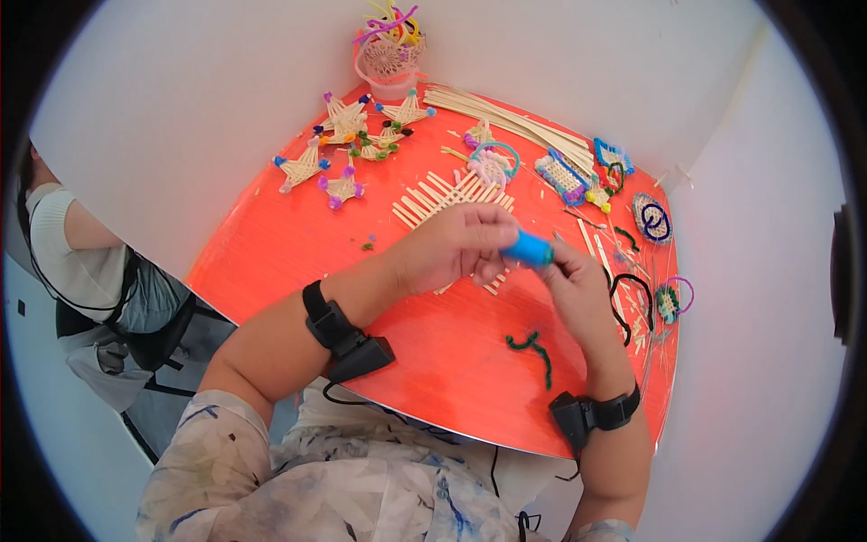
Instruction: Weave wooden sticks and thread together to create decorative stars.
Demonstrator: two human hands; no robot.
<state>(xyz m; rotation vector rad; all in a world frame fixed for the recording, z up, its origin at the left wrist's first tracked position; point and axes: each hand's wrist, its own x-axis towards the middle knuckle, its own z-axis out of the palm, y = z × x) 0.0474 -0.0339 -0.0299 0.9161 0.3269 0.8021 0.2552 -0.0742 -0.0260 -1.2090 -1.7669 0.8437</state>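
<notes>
My left hand [465, 242] is closed around a short blue cylinder [528, 249], slightly blurred, held over the red table. At the cylinder's right end, where a bit of dark green shows, the thumb and fingers of my right hand [578, 287] are pinched together. Partly hidden beneath my left hand lies a lattice of pale flat sticks [433, 200], woven crosswise. A bent dark green pipe cleaner [535, 348] rests on the table nearer to me, below the hands.
Several stick stars [343, 117] with coloured tips lie at the far left, before a cup of pipe cleaners [393, 68]. Long loose sticks [510, 117] line the back. Small woven pieces [652, 219] and a black pipe cleaner [632, 285] are at right. A person [86, 239] sits beyond the left partition.
</notes>
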